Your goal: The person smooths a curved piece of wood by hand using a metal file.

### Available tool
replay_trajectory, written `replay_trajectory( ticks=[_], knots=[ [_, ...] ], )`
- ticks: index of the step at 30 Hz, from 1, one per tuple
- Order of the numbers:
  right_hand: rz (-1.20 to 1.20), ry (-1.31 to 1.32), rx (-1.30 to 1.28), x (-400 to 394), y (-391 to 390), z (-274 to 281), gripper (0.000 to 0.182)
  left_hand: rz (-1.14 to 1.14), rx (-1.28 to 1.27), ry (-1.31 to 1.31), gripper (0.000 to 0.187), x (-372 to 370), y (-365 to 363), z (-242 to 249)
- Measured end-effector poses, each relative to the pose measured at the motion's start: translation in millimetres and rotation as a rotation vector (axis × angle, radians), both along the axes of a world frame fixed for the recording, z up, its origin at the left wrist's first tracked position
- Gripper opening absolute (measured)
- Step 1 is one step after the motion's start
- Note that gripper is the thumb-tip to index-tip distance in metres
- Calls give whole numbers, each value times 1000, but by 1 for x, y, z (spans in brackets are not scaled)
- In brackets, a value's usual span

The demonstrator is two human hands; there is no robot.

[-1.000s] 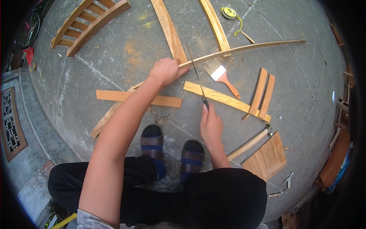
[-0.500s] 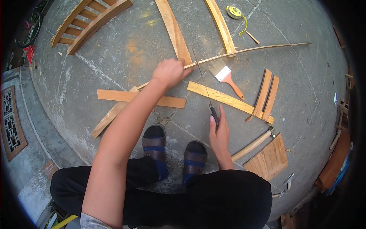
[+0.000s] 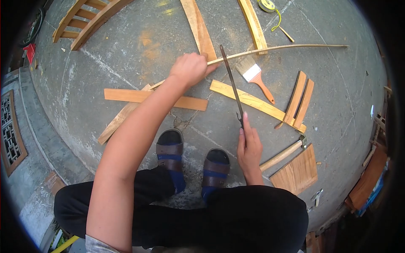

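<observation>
My left hand point(image 3: 190, 69) is closed on a long thin wooden strip point(image 3: 287, 47), just below the end of a wide plank point(image 3: 198, 29). In my right hand point(image 3: 249, 145) is the dark handle of a narrow saw point(image 3: 232, 80). The blade points away from me and crosses the strip just right of my left hand; whether they touch is unclear. A paintbrush point(image 3: 255, 77) lies right of the blade. Below it, a yellowish board point(image 3: 249, 102) passes behind the blade. Another flat board point(image 3: 122, 95) lies under my left forearm.
Two short slats point(image 3: 298, 101), a hammer point(image 3: 282, 155) and a wood panel point(image 3: 297, 170) lie at the right. A tape measure point(image 3: 266, 5) and a yellow plank point(image 3: 253, 25) are at the top. A slatted wooden frame point(image 3: 84, 21) stands upper left. My sandalled feet point(image 3: 169, 147) are below.
The saw has turned so its blade shows broader, and my right hand has shifted slightly right. My left hand keeps its hold on the strip. The whole view has shifted a little.
</observation>
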State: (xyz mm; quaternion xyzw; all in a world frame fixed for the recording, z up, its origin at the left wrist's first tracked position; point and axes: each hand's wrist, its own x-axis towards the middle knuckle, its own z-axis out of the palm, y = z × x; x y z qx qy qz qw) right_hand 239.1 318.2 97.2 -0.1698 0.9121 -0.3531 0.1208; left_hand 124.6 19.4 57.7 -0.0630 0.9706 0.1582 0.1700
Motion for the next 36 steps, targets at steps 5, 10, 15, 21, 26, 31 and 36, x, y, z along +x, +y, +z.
replay_trajectory(
  ticks=[5,10,15,21,26,31,36],
  knots=[
    [0,-30,43,0,-4,7,62,3,6,-51,61,-2,1,8],
    [-10,-44,41,7,3,-5,63,8,24,-68,60,-4,-1,5],
    [-40,-100,33,7,2,-12,63,6,53,-105,60,-7,-3,11],
    [-43,-101,-32,8,3,-27,61,10,100,-105,63,-10,-7,10],
    [-40,-78,-62,9,4,-45,62,-12,88,-102,68,-12,-11,4],
    [-45,-5,-84,-5,-11,-48,73,61,172,-264,74,-25,-16,15],
    [-36,-22,-69,-15,-22,-45,73,69,189,-298,75,-27,-19,20]
  ],
)
